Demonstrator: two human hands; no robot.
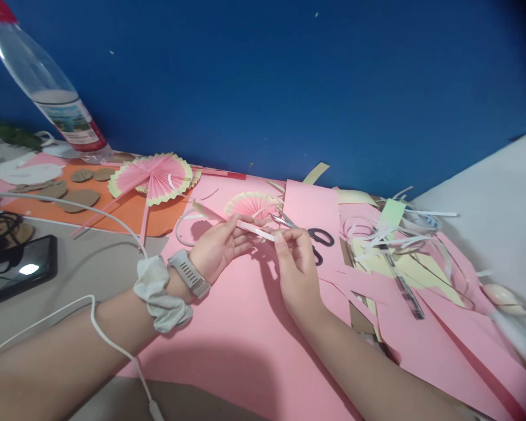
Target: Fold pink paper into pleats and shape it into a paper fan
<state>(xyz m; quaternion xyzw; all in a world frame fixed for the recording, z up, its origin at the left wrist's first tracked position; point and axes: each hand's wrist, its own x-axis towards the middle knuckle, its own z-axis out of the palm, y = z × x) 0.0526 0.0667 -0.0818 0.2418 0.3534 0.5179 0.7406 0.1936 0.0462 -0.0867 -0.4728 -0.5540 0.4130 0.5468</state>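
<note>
My left hand point(221, 245) and my right hand point(296, 263) together hold a thin white paper strip point(254, 229) above a large pink paper sheet point(241, 327). The left fingers curl round one end, and the right thumb and finger pinch the other end. A small pink and yellow folded paper fan point(252, 204) lies just behind the strip. Black-handled scissors point(315, 238) rest right beside my right hand. A grey watch and a white scrunchie sit on my left wrist.
A larger pink paper fan point(153, 177) lies on an orange sheet point(127, 213) with brown cardboard circles point(76, 199). A plastic bottle point(48, 88) stands at the back left, a phone point(15, 275) at the left. Paper scraps and a ruler point(403, 283) clutter the right. A white cable point(92, 310) crosses my left arm.
</note>
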